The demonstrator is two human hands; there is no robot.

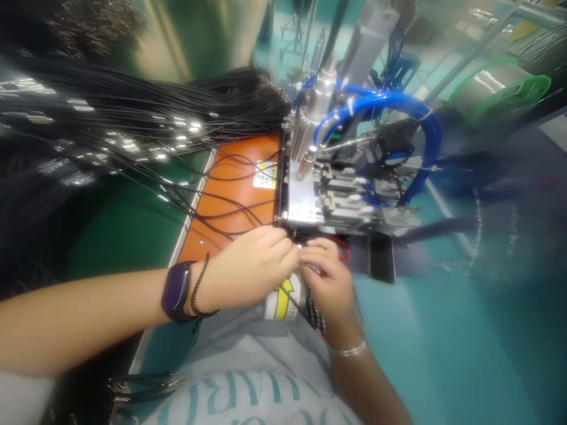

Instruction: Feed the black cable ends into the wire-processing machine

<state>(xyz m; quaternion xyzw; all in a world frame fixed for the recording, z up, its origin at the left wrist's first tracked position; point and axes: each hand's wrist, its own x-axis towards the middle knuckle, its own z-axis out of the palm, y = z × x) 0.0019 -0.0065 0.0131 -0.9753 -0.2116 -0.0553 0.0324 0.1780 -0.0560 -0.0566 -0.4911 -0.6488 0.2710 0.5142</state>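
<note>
A thin black wire (248,233) runs rightward across an orange panel (230,189) to the near edge of a metal fixture (305,200). Its end is hidden in the grip: the left hand (241,268) and right hand (325,283) press their fingertips (310,251) together, pinching it, forearms coming in from either side. A green table (124,224) lies left, teal floor (425,330) right.

One left hand (245,271), one right hand (325,283), one black wristband (176,292), one braided bracelet (197,284), one silver bangle (348,349)
</note>
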